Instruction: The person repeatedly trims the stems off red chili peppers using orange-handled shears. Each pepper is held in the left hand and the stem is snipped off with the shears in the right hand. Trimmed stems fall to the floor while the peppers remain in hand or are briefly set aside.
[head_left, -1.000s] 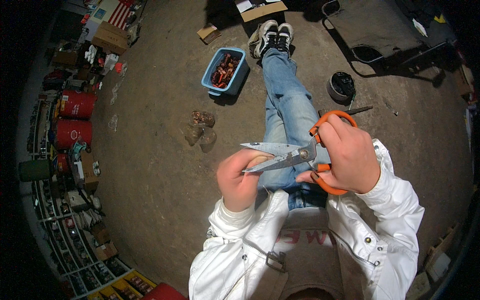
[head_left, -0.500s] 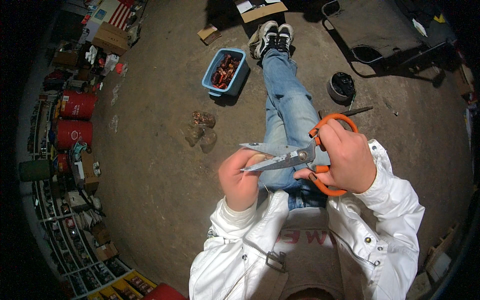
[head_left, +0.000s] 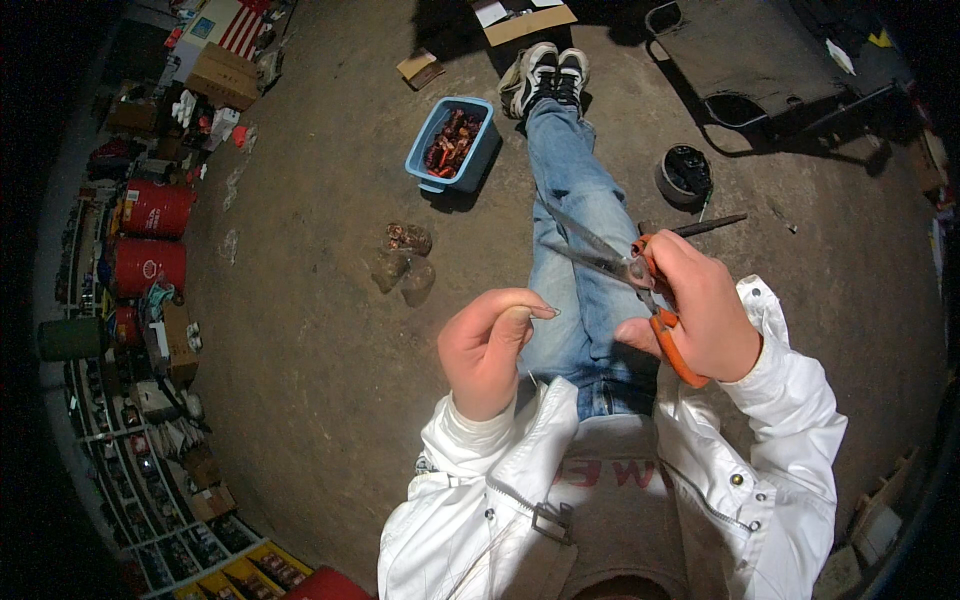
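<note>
A seated person in a white jacket [head_left: 455, 520] holds one pair of orange-handled shears [head_left: 638, 272] over a concrete floor [head_left: 300, 330], both bare hands raised above the lap. The left hand [head_left: 485, 350] is pinched narrow, thumb and forefinger closed on one small, thin piece [head_left: 551, 313], too little of it showing to identify. The right hand [head_left: 705, 310] is curled around the shears' handles, its thumb stretched toward the left hand; the two blades stand slightly apart. The shears point forward and leftward over the denim-clad legs [head_left: 570, 200], their tips above the left fingertips and clear of them; the pinched piece lies between the hands, at the left fingertips. Ahead on the floor are one blue tub [head_left: 483, 145] of reddish-brown pieces [head_left: 450, 142], three translucent containers or bags [head_left: 407, 238] grouped together, and one round bucket [head_left: 672, 190] with dark contents
</note>
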